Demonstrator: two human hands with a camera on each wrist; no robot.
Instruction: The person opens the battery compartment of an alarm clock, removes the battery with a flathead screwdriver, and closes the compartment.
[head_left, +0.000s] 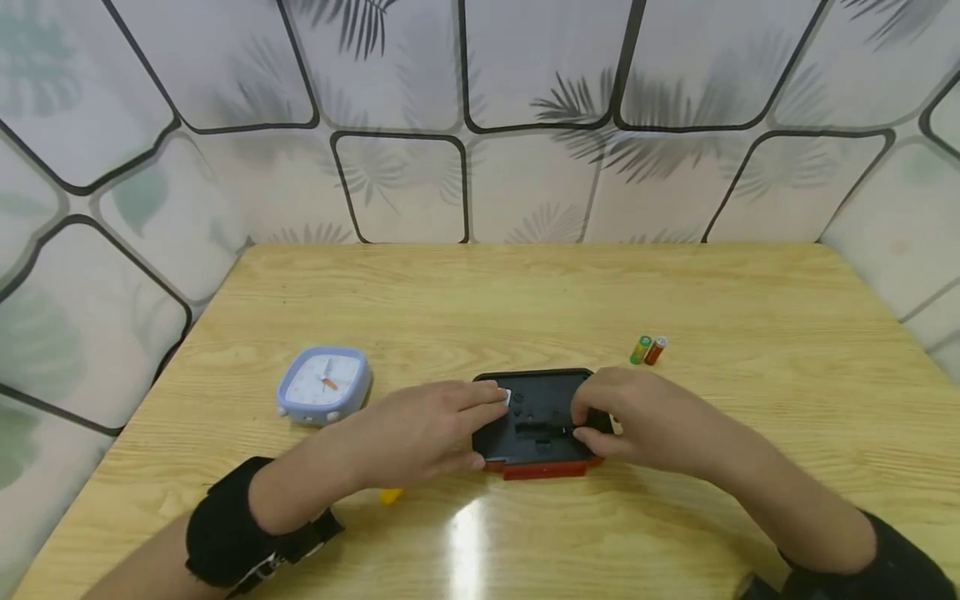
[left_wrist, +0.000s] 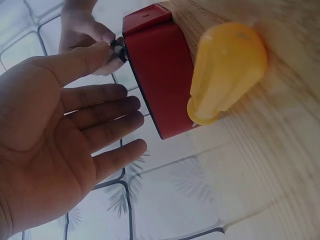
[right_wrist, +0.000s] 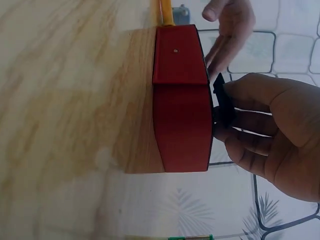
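Note:
A red box-like device with a black back panel (head_left: 536, 396) lies on the table, its back facing up. My left hand (head_left: 431, 429) rests at its left edge, fingers straight. On the right side, my right hand (head_left: 652, 417) pinches a small black cover (right_wrist: 225, 102) between thumb and fingers, just over the panel. The red side (left_wrist: 160, 70) shows in the left wrist view, close to my left hand's extended fingers. A yellow object with a rounded, bulging end (left_wrist: 230, 65) lies in front of the device; its kind is unclear.
A light blue alarm clock (head_left: 324, 385) stands to the left on the wooden table (head_left: 525, 292). Behind my right hand lie a green battery (head_left: 641, 350) and a red battery (head_left: 655, 351). A patterned wall (head_left: 525, 183) borders the table's far edge.

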